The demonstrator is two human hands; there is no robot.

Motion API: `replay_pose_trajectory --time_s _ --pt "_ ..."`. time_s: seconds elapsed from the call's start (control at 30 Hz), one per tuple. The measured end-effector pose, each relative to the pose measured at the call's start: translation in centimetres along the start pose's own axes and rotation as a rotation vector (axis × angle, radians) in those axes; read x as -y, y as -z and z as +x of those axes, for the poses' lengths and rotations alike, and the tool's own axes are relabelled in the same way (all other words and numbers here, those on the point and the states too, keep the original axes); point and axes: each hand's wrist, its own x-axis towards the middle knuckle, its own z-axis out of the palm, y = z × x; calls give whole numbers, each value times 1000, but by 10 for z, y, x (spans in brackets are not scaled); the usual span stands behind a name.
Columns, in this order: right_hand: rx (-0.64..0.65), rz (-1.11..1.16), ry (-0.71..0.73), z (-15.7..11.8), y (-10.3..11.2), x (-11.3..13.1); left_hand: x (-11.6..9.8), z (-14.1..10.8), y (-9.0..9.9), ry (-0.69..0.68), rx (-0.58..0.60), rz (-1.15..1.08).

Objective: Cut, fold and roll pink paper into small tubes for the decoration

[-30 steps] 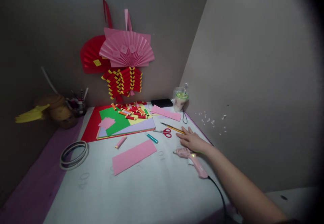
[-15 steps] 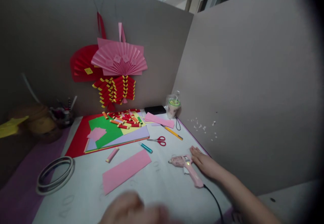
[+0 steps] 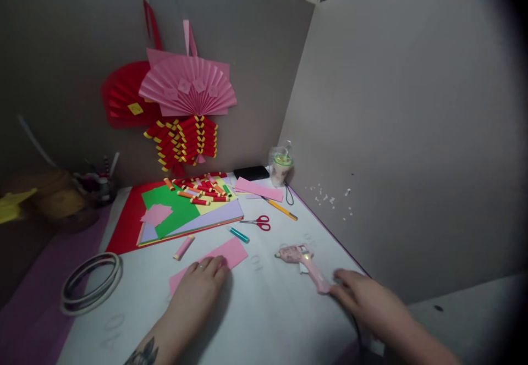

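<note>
My left hand (image 3: pixel 200 288) lies palm down over a pink paper strip (image 3: pixel 234 252), its fingers resting on the strip and hiding part of it. On the right, my right hand (image 3: pixel 365 302) is beside the handle end of a pink glue gun (image 3: pixel 305 263). Its thumb and forefinger are apart, close to the handle's tip; whether they touch it I cannot tell. The glue gun lies on its side, nozzle to the left. Just beyond the strip are a pink paper roll with yellow ends (image 3: pixel 183 248) and a teal pen-like tube (image 3: pixel 240 235).
Red-handled scissors (image 3: pixel 262 222) and a yellow pencil-like tool (image 3: pixel 282 209) lie further back. Coloured paper sheets (image 3: pixel 181 211) carry several small paper rolls. Tape rings (image 3: pixel 93 285) lie at left. A lidded cup (image 3: pixel 281 168) stands in the corner; paper fans (image 3: pixel 190 87) hang on the wall.
My left hand has moved forward from the near edge onto the pink strip. My right hand has drawn back from beside the glue gun's body to its handle end.
</note>
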Motion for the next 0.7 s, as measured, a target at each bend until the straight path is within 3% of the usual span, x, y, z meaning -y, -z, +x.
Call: replay_pose_trajectory --time_s 0.13,0.27,0.37,0.47,0.53,0.7 --pt "84 -39 48 39 -8 49 -1 -7 2 95 16 8" --pt "57 -104 43 56 -17 39 2 -16 -2 180 19 8" --pt "-2 -175 -43 73 -7 24 3 -18 -5 233 39 17" --pt "-66 -237 -17 82 7 39 1 -18 -8 258 56 29" --pt "-98 -197 135 78 9 71 0 -19 -11 244 62 43" --pt "231 78 767 47 -29 173 -2 -24 -24 198 63 26"
